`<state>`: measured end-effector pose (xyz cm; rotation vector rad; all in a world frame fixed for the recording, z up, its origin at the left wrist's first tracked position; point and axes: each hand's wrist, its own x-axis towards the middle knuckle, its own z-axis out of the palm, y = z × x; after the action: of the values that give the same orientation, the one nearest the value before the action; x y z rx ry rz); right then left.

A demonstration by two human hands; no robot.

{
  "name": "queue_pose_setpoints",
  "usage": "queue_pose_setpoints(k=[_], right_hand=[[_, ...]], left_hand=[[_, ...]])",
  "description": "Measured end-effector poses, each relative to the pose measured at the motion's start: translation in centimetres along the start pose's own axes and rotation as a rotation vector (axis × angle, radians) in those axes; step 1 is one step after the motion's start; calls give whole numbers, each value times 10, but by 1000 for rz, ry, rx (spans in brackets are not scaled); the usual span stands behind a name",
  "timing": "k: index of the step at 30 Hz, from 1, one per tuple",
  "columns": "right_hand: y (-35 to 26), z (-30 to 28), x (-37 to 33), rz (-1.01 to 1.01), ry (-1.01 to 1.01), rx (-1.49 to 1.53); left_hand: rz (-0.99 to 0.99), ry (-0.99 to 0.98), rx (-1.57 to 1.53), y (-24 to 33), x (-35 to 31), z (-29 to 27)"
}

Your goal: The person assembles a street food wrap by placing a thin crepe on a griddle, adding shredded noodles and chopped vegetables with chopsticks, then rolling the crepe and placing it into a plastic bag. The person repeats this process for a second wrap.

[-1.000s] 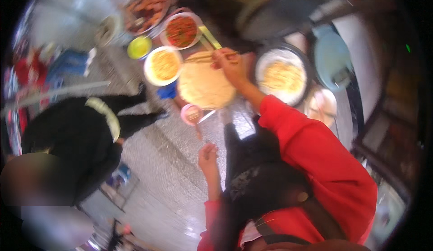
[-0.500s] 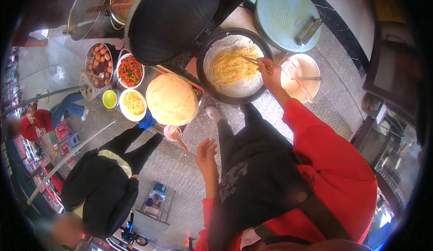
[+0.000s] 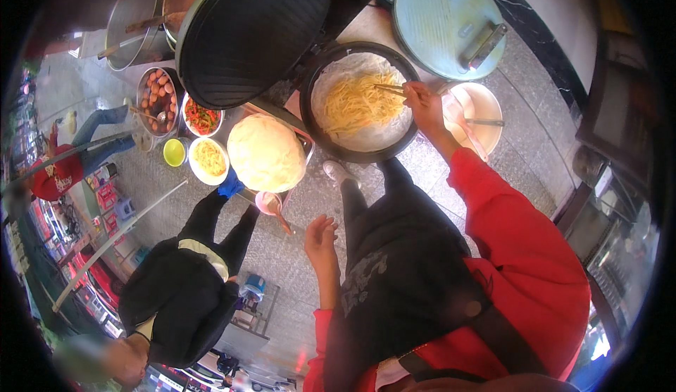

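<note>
My right hand [image 3: 420,103] grips a pair of chopsticks [image 3: 387,88], their tips among pale yellow shreds [image 3: 362,107] that look like shredded potato. These shreds lie spread over a whitish flatbread [image 3: 331,75] inside a round black griddle [image 3: 307,124]. The griddle's big dark lid [image 3: 257,36] stands raised to its left. My left hand [image 3: 322,240] hangs in front of my apron, its fingers loosely bent and apart, with nothing in it. Nearest to that hand is a small pink bowl [image 3: 265,200] with a brush-like handle sticking out.
A large pale dough mound [image 3: 266,154] sits left of the griddle. Beyond it stand a bowl of chopped red and green peppers [image 3: 203,116], a bowl of yellow shreds [image 3: 209,161] and a pot of eggs [image 3: 158,100]. Right are a cream basin [image 3: 482,114] and a closed blue-green griddle [image 3: 447,22]. A person in black [image 3: 176,300] stands at left.
The chopsticks have shifted slightly, and the shreds lie spread somewhat wider on the flatbread. My left hand stays about where it was. The view has turned a little; people at left have moved.
</note>
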<state>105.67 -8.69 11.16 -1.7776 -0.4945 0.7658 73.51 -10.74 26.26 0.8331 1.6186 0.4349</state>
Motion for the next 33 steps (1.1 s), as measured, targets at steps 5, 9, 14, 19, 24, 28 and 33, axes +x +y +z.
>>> queue_pose_setpoints(k=[5,9,14,19,24,28,33], right_hand=[[0,2,8,52,-42,-68],[0,6,11,68,-19,-80],[2,11,14,33,-9,-45],[4,14,18,29,6,-33],[-16,4,12,83,81,11],[-25,-7,8,119,103,173],[-30,-9,0,75,82,120]], left_hand=[[-8,14,-3,0,-2,0],[-16,19,-6,0,-1,0],[-27,4,-1,-1,0,-2],[-20,12,-12,-4,4,-4],[-18,11,3,-2,4,-9],[-9,1,-19,-7,6,-18],[7,-27,-68,-15,12,-32]])
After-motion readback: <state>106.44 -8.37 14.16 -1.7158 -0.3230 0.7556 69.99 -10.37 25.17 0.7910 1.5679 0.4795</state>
